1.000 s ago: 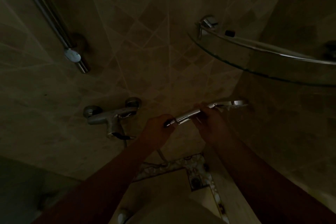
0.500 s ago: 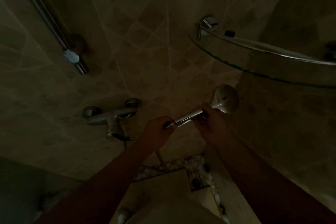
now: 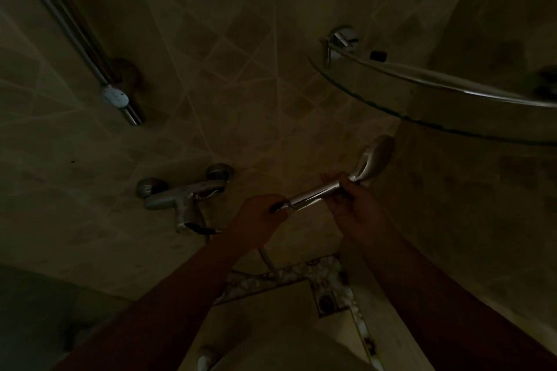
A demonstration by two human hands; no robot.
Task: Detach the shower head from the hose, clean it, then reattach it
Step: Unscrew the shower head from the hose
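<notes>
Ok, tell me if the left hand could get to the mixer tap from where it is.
Probably yes. The left hand grips the hose end of the shower head, and the mixer tap sits just to its left with bare wall between. It would have to let go first.

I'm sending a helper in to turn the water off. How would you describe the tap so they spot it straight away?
Start at the tiled wall and look low on it, left of the left hand. The tap is a short horizontal metal bar with a round knob at each end and a spout pointing down. The other metal bar on that wall, the long slanted rail, sits much higher.
</notes>
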